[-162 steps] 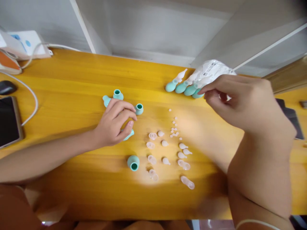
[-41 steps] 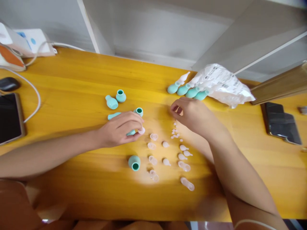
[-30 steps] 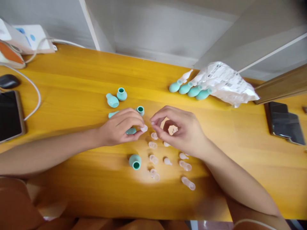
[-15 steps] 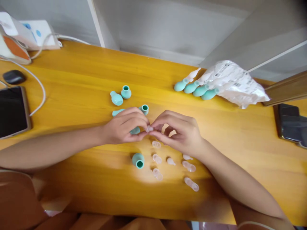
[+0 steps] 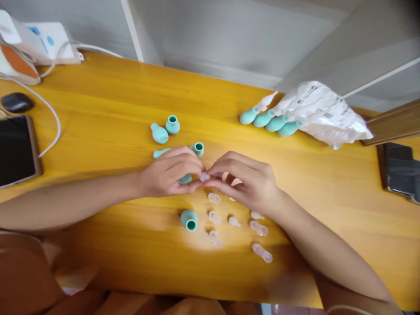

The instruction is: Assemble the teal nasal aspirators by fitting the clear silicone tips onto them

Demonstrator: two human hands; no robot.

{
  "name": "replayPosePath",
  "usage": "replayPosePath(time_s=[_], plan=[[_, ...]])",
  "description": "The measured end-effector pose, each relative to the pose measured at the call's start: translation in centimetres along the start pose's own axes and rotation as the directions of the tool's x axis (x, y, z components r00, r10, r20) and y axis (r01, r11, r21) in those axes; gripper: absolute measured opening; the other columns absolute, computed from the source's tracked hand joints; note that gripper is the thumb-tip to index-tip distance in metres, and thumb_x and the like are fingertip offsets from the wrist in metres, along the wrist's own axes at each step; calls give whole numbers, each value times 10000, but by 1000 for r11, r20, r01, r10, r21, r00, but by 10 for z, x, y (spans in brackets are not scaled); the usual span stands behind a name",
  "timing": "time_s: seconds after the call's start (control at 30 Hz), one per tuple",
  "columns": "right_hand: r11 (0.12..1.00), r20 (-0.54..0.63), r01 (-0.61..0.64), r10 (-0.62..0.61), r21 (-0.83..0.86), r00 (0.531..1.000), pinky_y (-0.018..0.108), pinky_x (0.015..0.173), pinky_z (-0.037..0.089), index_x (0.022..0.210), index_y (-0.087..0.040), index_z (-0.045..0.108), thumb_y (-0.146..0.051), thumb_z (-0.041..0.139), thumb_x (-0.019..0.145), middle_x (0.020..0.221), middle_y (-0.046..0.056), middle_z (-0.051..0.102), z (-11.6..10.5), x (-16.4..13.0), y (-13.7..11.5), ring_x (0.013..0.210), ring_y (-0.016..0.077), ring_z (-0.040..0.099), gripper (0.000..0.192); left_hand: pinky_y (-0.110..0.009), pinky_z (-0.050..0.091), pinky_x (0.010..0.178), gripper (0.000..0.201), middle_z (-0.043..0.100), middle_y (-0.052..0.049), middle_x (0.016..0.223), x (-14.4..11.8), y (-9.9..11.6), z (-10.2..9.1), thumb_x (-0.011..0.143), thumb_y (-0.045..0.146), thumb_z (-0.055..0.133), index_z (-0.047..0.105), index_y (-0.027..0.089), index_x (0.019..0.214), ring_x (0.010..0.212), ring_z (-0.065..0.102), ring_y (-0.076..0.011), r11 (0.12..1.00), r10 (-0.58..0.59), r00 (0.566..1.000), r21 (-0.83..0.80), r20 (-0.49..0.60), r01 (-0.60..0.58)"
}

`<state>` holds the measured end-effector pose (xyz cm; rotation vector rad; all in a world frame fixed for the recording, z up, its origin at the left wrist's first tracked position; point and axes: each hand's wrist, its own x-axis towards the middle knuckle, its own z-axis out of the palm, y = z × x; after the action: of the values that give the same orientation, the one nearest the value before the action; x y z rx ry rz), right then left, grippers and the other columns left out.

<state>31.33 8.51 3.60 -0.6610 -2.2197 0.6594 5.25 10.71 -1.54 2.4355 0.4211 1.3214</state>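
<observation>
Between my two hands is a small translucent plastic piece point(image 5: 204, 176). My left hand point(image 5: 175, 170) pinches it from the left, and my right hand point(image 5: 244, 177) pinches its right end with thumb and forefinger. Under and behind my left hand lie teal rubber bulbs, partly covered; one open-necked teal bulb point(image 5: 198, 149) shows just past the fingers. Nearer me stands another teal bulb point(image 5: 189, 220). Clear plastic connectors point(image 5: 215, 217) lie in a column below my hands. To their right are a small pale nozzle tip point(image 5: 234, 221) and longer clear pieces point(image 5: 262, 253).
Several teal bulbs with pale nozzles point(image 5: 249, 115) lie in a row beside a crumpled white plastic bag point(image 5: 328, 116). At left are a phone point(image 5: 16, 151), a black mouse point(image 5: 17, 102), cables and a power strip point(image 5: 55, 41). A dark device point(image 5: 398, 168) rests far right.
Both hands keep the same pinch on the small plastic piece, with hardly any movement. The view has shifted slightly.
</observation>
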Motion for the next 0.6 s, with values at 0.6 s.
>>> replayPosePath(time_s=[0.6], plan=[[999,2,-14,14,39,1000,247,641,671,1211,-197,773,-136,799,1071,1049,69,790,-6,-1,0,823,156,793,155,-309,703,863,262,872,-41,1012,2,0,3,983,184,918,719,235,1147,915,824,-193,1000,-27,996,-9,-85,27]])
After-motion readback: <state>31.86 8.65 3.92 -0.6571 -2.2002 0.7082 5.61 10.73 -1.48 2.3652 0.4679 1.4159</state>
